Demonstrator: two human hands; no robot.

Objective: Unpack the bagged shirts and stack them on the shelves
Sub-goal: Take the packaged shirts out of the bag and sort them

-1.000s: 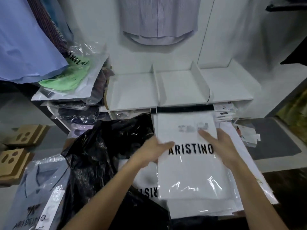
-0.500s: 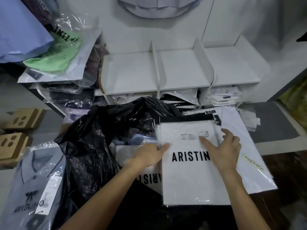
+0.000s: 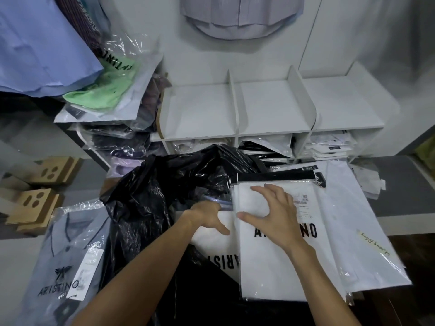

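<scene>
Right hand (image 3: 274, 217) lies spread, fingers arched, on the top white bagged shirt (image 3: 277, 262), which sits on a pile of bagged shirts below the white shelves (image 3: 270, 107). Left hand (image 3: 207, 217) reaches in at the pile's left edge, fingers curled under; whether it grips anything, cannot tell. Crumpled black plastic bag (image 3: 153, 203) bulks between pile and shelves. Grey bagged shirt (image 3: 63, 262) lower left. Green bagged shirt (image 3: 101, 92) tops the left stack. Cardboard blocks (image 3: 33, 203) far left.
</scene>
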